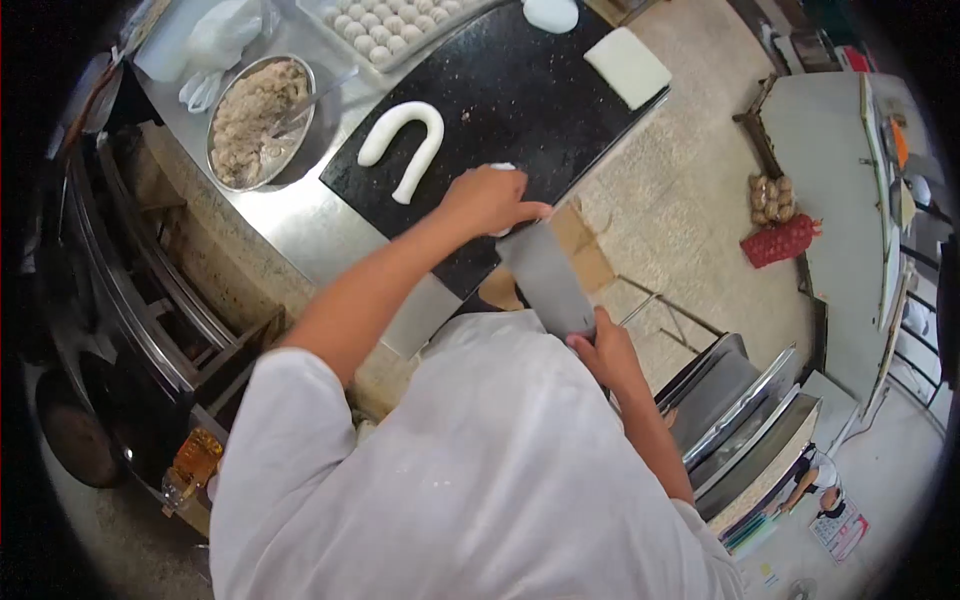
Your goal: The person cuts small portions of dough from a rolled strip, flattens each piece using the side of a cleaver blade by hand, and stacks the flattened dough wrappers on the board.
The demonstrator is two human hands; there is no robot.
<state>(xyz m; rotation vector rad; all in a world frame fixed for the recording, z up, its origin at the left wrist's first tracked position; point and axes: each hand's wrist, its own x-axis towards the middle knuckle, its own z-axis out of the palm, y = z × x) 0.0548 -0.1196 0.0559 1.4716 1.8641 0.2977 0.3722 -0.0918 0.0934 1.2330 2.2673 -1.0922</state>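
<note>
My left hand (488,203) is closed at the near edge of the black work surface (500,110). Something white (503,232), mostly hidden, shows under its fingers. The thumb side of this hand is at the top end of a wide, flat grey metal blade (548,280). My right hand (607,352) grips the blade's lower end, close to my white shirt. A U-shaped roll of white dough (428,125) lies left of my left hand. A white rectangular slab (628,67) sits at the far right corner of the surface.
A metal bowl (216,165) of crumbly tan filling with a utensil stands at left. Behind it, a tray (383,62) holds several white balls. A white round piece (551,13) lies at the back. Metal trays (725,385) are stacked at right; sacks (780,243) rest farther off.
</note>
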